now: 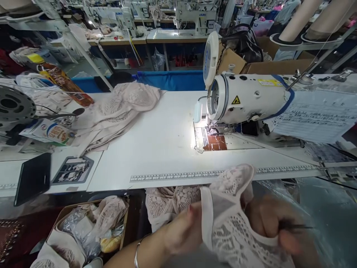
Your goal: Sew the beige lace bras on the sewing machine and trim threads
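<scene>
A pale pink lace bra (234,227) is held up at the table's front edge, below the sewing machine (245,96). My left hand (185,227), with a silver bangle at the wrist, grips its light band from the left; the fingertips are partly behind the fabric. On the right, my blurred right hand (276,223) is closed at the bra's edge, with a thin dark tool (295,226) sticking out between thumb and fingers. Another lace piece (173,203) hangs below the table edge, behind my left hand.
Stacked bras (119,108) lie on the white table (156,149), left of the machine. A phone (33,178), a drink carton (47,132) and a bottle (61,80) are at the left. Below stands a box (125,230) of lace pieces and plastic.
</scene>
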The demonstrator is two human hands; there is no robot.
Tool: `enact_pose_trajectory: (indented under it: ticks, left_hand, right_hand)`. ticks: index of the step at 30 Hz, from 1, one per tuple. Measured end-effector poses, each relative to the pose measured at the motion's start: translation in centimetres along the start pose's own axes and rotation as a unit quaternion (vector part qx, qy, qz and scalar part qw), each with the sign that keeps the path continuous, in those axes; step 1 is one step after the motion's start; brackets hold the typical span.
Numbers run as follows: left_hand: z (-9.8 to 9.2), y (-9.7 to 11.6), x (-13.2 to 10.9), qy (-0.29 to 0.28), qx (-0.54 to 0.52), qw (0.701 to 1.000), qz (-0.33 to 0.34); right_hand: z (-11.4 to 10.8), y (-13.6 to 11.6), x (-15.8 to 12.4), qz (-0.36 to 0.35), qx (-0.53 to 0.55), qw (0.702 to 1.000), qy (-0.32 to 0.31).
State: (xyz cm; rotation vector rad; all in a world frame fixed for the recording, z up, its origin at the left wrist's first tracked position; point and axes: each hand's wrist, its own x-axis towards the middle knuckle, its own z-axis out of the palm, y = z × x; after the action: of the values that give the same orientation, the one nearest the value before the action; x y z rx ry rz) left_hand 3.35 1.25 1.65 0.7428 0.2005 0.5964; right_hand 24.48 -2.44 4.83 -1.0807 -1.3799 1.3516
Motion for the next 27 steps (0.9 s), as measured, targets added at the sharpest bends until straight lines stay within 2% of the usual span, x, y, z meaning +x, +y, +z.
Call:
enact_pose_trajectory:
  ticks: [2, 3, 6, 8, 11, 14, 18, 21, 24, 27]
  left_hand:
    - [0.5, 1.3, 0.7, 0.084, -0.130, 0.988, 0.026]
    - [0.5, 1.8, 0.9, 0.135, -0.158, 0.978, 0.036]
    - [0.1, 2.4, 1.3, 0.265, -0.166, 0.948, 0.059]
    - [-0.3, 2.0, 1.4, 0.303, -0.159, 0.937, 0.070]
    - [-0.5, 1.2, 1.6, 0.294, -0.172, 0.937, 0.074]
    - [-0.4, 0.6, 1.7, 0.288, -0.176, 0.939, 0.074]
    - [-0.3, 0.4, 1.9, 0.280, -0.153, 0.945, 0.074]
    - [-0.4, 0.4, 1.9, 0.279, -0.121, 0.950, 0.074]
    - [-0.7, 0.2, 1.8, 0.284, -0.074, 0.953, 0.076]
    - [-1.1, -0.1, 1.5, 0.299, -0.026, 0.951, 0.078]
  right_hand:
    - [-0.9, -0.3, 0.5, -0.037, -0.021, 0.999, -0.028]
    - [-1.5, -0.2, 0.8, -0.046, -0.040, 0.998, -0.030]
    - [-3.1, 0.8, 1.7, -0.025, -0.140, 0.990, 0.005]
    - [-3.5, 1.6, 2.2, -0.014, -0.228, 0.972, 0.053]
    - [-2.8, 2.1, 2.8, -0.064, -0.310, 0.944, 0.098]
    - [-1.1, 1.8, 3.4, -0.122, -0.304, 0.939, 0.108]
    - [1.1, 1.1, 4.3, -0.142, -0.292, 0.931, 0.167]
    - [1.7, 0.7, 4.7, -0.120, -0.247, 0.943, 0.189]
    - [1.3, 0.7, 4.8, -0.045, -0.181, 0.969, 0.160]
    - [0.3, 1.0, 4.9, 0.036, -0.128, 0.984, 0.119]
